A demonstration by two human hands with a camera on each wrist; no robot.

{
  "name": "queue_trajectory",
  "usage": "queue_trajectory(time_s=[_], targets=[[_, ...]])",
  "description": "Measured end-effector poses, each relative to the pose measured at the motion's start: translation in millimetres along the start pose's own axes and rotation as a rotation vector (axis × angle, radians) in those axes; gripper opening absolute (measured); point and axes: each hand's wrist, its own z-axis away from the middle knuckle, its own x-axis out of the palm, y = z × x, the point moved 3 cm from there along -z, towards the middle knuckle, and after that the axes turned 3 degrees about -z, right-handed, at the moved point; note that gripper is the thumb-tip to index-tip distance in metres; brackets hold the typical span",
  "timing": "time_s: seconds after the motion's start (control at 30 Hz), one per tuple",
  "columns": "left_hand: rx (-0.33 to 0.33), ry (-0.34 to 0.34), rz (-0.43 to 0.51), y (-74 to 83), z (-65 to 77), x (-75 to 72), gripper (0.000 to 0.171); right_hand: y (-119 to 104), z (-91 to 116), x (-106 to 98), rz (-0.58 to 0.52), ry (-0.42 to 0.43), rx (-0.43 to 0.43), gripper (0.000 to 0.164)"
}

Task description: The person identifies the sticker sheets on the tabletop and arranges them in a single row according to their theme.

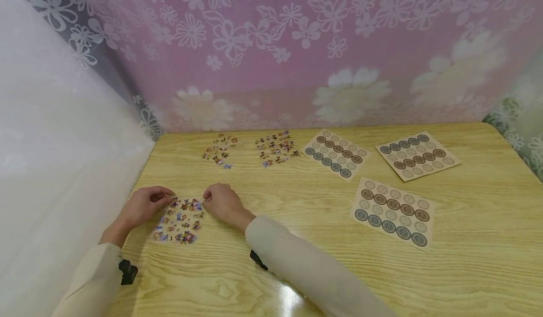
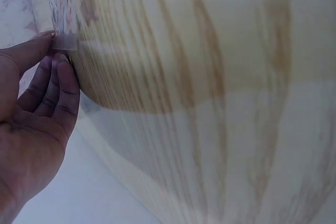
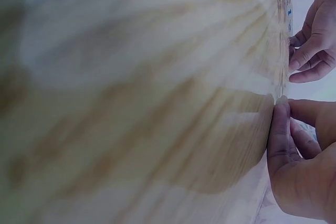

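Observation:
A clear sheet of small colourful cartoon stickers (image 1: 183, 222) lies near the left end of the wooden table. My left hand (image 1: 143, 206) pinches its upper left corner between thumb and fingers. At the upper right corner, my right hand (image 1: 225, 203) holds the edge with thumb and forefinger. In the left wrist view the transparent margin of the sheet (image 2: 65, 41) sits between the thumb and fingertips of the left hand (image 2: 39, 114). The right wrist view shows the right hand (image 3: 304, 156) pinching the near edge, with the left hand (image 3: 317, 40) beyond it.
Two more clear sticker sheets, one on the left (image 1: 220, 151) and one beside it (image 1: 276, 149), lie farther back. To the right are three tan sheets of round brown and blue stickers: back middle (image 1: 337, 153), back right (image 1: 417, 155) and front (image 1: 392, 213). A flowered curtain (image 1: 271, 71) hangs behind the table (image 1: 297, 194).

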Motion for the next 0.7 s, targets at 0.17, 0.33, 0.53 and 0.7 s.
queue_trajectory(time_s=[0.17, 0.33, 0.53, 0.7], targets=[[0.010, 0.006, -0.010, 0.8, 0.6, -0.4, 0.020, -0.9, -0.3, 1.1, 0.022, -0.003, -0.014, 0.015], [0.006, 0.001, -0.011, 2.1, 1.4, -0.6, 0.019, -1.4, -0.9, 2.0, 0.066, -0.005, -0.034, 0.007], [0.014, 0.001, -0.012, 4.1, 1.4, 0.5, 0.018, -4.3, 0.1, 1.5, 0.128, -0.003, -0.068, 0.026], [0.021, 0.009, -0.028, 5.9, 1.1, 1.7, 0.018, -8.7, 2.7, 0.8, 0.178, -0.037, -0.076, 0.047]])
